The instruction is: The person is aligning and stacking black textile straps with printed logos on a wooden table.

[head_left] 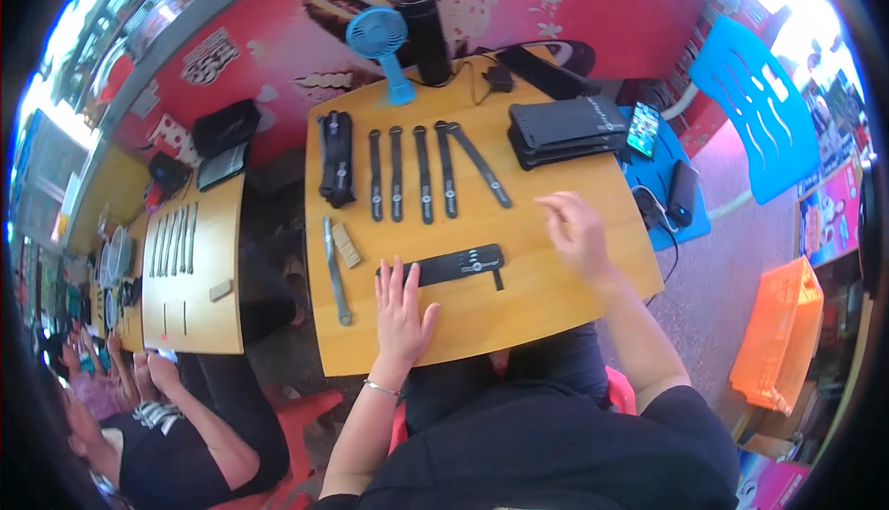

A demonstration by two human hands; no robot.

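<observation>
Black panel (452, 266) lies flat on the wooden table (542, 302), its left end under the flattened left hand (404, 315); the right hand (578, 235), loosely curled and seemingly empty, hangs apart to the right. From my remote station I judge the step as steadying the panel; the next move calls for a light right-hand grip. Beyond: black straps (423, 176), a blue fan (378, 36), a red wall (648, 0).

the left hand (403, 317) lies palm down, its fingers (396, 283) pointing forward and slightly parted, the thumb (430, 315) out to the right. the left forearm (363, 436) rises from the lower edge. the right hand (581, 235) is well apart from it, fingers loosely bent leftward, the right forearm (648, 341) slanting up and inward.
</observation>
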